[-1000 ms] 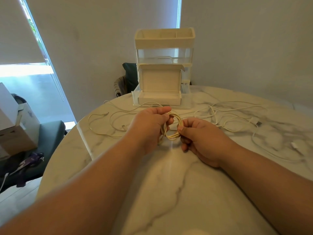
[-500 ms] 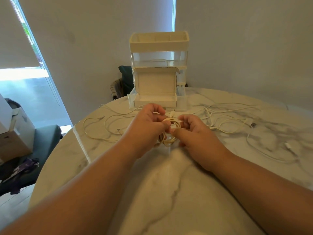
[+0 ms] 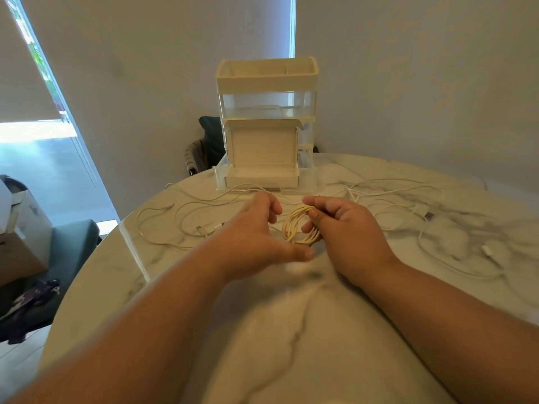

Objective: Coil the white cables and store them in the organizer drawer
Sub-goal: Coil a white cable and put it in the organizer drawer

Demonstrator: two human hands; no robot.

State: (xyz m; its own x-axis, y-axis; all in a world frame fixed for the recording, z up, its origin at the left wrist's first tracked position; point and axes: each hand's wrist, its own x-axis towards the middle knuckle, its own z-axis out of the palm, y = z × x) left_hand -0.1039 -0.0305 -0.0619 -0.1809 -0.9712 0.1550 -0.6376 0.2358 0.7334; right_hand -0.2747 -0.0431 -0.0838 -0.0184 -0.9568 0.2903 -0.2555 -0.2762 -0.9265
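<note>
Holding: right hand (image 3: 347, 231) grips the coiled cable (image 3: 294, 228), fingers curled round its loops.
Left hand (image 3: 253, 231): fingers apart and relaxed, thumb stretched out, gripping nothing.
Coiled cable position: between both hands, over the counter (image 3: 291, 330), before the organizer (image 3: 265, 123).

1. We see soft daylight from the window (image 3: 27, 131) at the left, overexposed to white in one band.
2. A thin glare line runs along the table (image 3: 291, 360) near its left edge.
3. The left hand (image 3: 253, 237) looks blurred, and straight lines bend toward the borders of our view.
</note>
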